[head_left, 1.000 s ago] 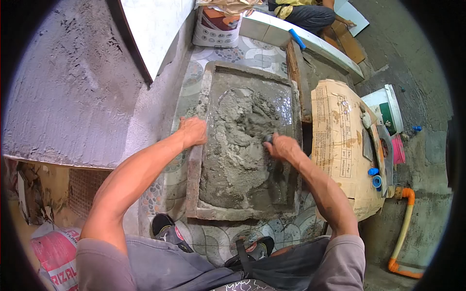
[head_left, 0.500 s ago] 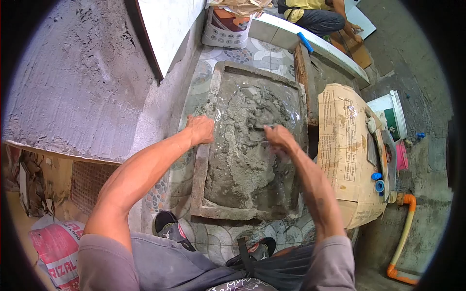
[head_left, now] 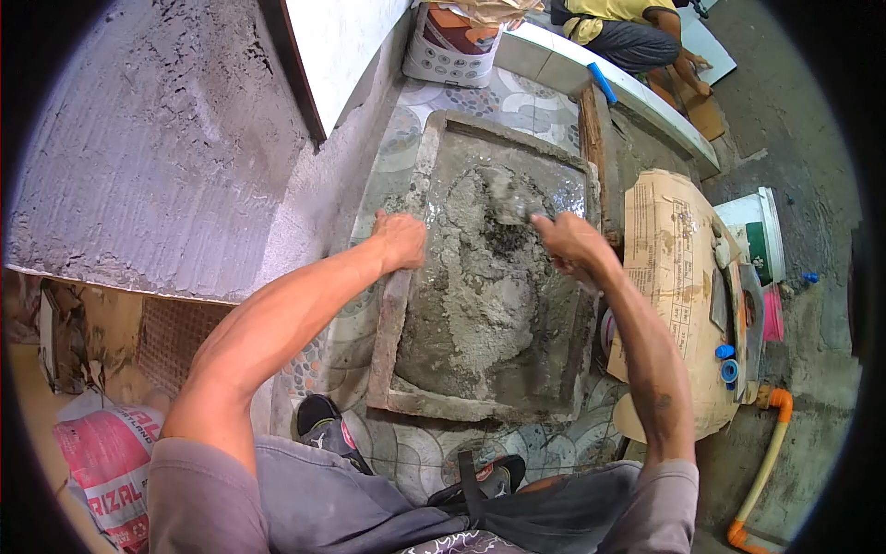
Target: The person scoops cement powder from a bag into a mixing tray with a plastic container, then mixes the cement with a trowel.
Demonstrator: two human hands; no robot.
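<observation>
A shallow mixing trough [head_left: 391,346] with cement-caked edges lies on the floor in front of me. Grey wet mortar [head_left: 489,319] is heaped along its middle, with thin watery patches at the sides. My left hand [head_left: 402,241] is closed over the trough's left rim. Above the right part of the mix, my right hand [head_left: 574,246] is wrapped around the handle of a trowel [head_left: 519,198]. Its blade is smeared by motion and coated in mortar, over a dark wet hollow in the heap.
A printed bag [head_left: 452,55] stands beyond the trough. Cardboard [head_left: 669,277] lies at right, near a white bucket [head_left: 759,235] and an orange pipe elbow [head_left: 781,401]. A red-and-white cement sack [head_left: 111,462] sits lower left. A person [head_left: 628,42] crouches behind the low wall.
My right hand has moved up and right with the trowel, out of the mortar's middle. My left hand stays on the rim. The whole view has shifted slightly.
</observation>
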